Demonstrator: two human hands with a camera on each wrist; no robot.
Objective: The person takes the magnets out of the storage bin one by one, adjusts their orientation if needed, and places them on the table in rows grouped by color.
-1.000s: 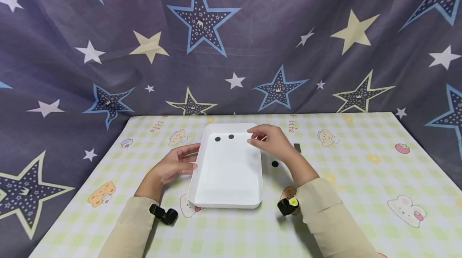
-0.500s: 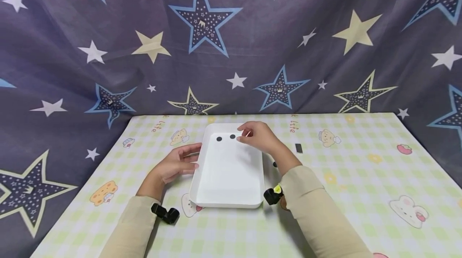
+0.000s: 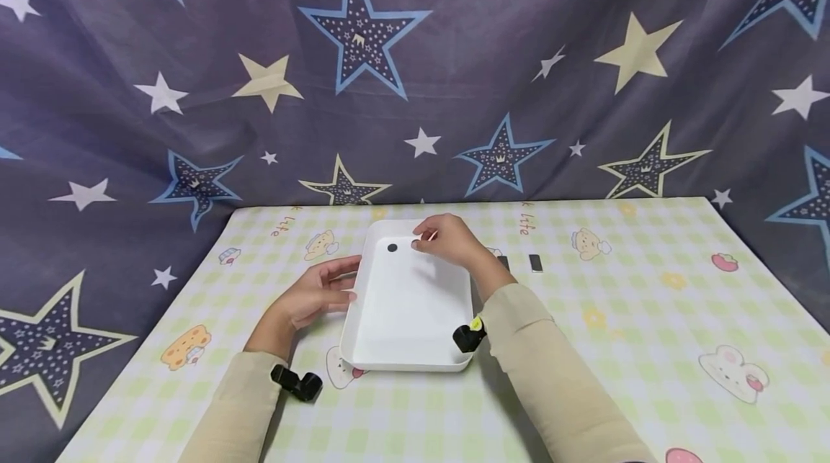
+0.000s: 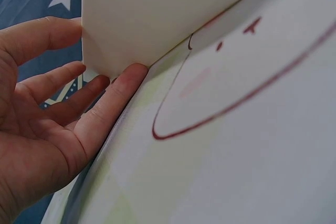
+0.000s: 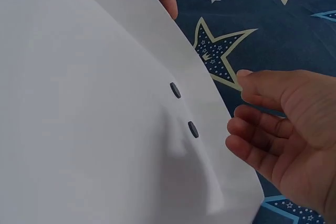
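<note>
Tray: a white tray (image 3: 408, 312) is seen in the middle of the head view, lying flat on the table (image 3: 616, 376). Its long side runs away from the person.
Dots: two small black round dots are seen in the right wrist view, one (image 5: 175, 90) just above the other (image 5: 193, 129), both inside the tray near its far wall. In the head view only one dot (image 3: 392, 248) is seen, at the far left of the tray; the other is hidden by the right hand.
Left hand: the left hand (image 3: 318, 297) is laid against the left wall of the tray, left of the middle of the head view. Its fingers are held straight and a little apart, and nothing is gripped. In the left wrist view the fingertips (image 4: 128, 77) are seen touching the tray's wall.
Right hand: the right hand (image 3: 447, 241) is held over the far end of the tray, just right of the dots. Its fingers are loosely bent and nothing is seen in them.
Table cover: a green checked cloth with little cartoon animals is spread on the table.
Small black pieces: two little dark pieces (image 3: 534, 263) are seen lying on the table, right of the tray.
Back: a dark curtain with stars (image 3: 363, 38) is hung behind the table, filling the upper half of the head view.
</note>
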